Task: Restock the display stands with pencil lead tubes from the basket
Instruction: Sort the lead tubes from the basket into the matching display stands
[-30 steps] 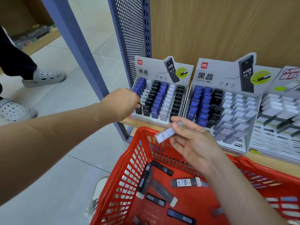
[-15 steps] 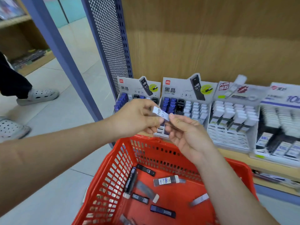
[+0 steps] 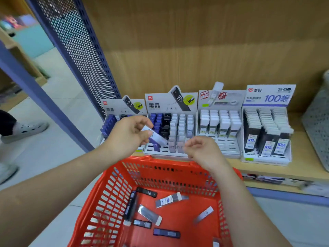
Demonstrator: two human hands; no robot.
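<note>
Head view: the red basket [image 3: 110, 202] lies below both grips, display stands [image 3: 160, 105] just behind them. The left hand [image 3: 128, 136], forearm stretched forward, pinches a white lead tube [image 3: 156, 137] jutting toward the right hand [image 3: 203, 150], whose grip hangs loosely curled around nothing.

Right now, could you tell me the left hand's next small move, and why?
Probably slot the pale tube pinched in the left hand into a pale column of the second display stand: it hangs before that stand, and the right hand holds nothing.
</note>
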